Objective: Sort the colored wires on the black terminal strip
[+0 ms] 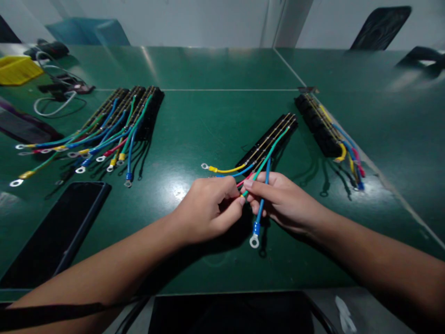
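A black terminal strip (266, 141) with brass-coloured rails lies tilted on the table in front of me. Yellow, blue, red and green wires run from it towards me. My left hand (215, 204) pinches the near end of the green wire (273, 149), whose tip is hidden by the fingers. Thumb and fingers of my right hand (281, 197) close on the same wire a little farther up. Beside the right fingers hangs a blue wire (263, 204) ending in a ring lug (254, 240). A yellow wire (229, 170) with a ring lug points left, beyond my left hand.
Several wired strips (134, 109) lie side by side at the left, lugs towards me. Another strip (320, 125) lies at the right. A phone (57, 227) rests by my left forearm. Cables (57, 93) and a yellow bin (21, 70) stand far left on the green table (215, 111).
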A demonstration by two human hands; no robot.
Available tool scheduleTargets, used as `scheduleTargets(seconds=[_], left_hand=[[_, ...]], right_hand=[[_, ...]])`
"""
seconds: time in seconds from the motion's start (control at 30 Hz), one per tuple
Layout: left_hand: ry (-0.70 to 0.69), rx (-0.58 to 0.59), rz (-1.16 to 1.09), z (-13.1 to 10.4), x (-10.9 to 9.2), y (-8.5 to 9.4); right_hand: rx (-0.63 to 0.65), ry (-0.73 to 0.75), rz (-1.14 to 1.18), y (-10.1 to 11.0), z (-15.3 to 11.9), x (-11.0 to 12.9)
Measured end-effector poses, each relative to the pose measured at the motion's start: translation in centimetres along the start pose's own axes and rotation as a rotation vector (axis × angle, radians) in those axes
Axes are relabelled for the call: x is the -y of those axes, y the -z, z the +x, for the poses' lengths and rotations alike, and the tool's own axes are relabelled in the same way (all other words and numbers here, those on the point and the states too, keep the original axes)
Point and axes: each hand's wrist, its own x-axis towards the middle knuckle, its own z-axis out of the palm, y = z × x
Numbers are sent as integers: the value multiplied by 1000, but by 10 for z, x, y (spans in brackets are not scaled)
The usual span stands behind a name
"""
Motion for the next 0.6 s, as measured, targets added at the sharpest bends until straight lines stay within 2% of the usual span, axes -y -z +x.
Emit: scheduleTargets(seconds=[0.33, 0.6], left_hand=[[-14, 56, 51, 1, -1, 1], [-10, 33, -5, 1, 1, -1]], right_hand=[[2, 6, -10, 0, 0, 0], [15, 17, -25, 0, 0, 0]])
